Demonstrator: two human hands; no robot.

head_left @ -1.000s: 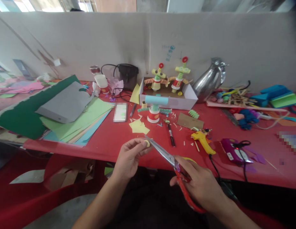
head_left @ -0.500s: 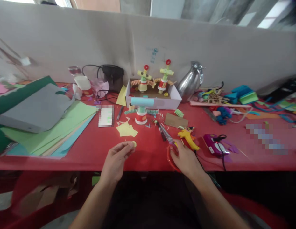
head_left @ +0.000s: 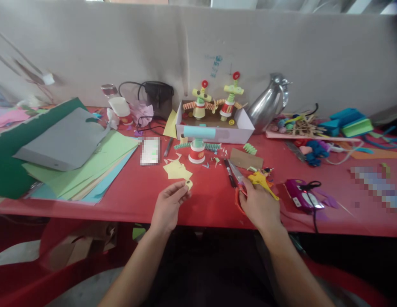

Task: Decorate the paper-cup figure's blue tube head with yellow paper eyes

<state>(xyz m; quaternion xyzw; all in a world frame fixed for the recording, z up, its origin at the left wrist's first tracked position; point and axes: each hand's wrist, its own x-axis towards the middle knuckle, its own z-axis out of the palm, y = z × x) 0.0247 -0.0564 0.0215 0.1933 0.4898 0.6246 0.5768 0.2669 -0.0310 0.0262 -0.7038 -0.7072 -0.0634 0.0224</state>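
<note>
Craft spot, kind where people make paper toys: red desk (head_left: pixel 208 209) full of bits, big colored paper sheets (head_left: pixel 89 174), yellow scraps (head_left: pixel 177 170), scissors (head_left: pixel 236 172), black marker (head_left: pixel 229 172), yellow glue gun (head_left: pixel 263 182), two paper figures (head_left: pixel 228 108) in white box (head_left: pixel 238 135); can't tell if school or workshop

Clear: front-centre tabletop (head_left: pixel 211 202) | Blocked ahead: cup figure (head_left: pixel 197 154) | Right: scissors (head_left: pixel 237 173)

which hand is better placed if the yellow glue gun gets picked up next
Right, I'd judge: the right hand is close beside the yellow glue gun, though it is also at the scissors. The left hand is farther off and pinches a small yellow piece.
</note>
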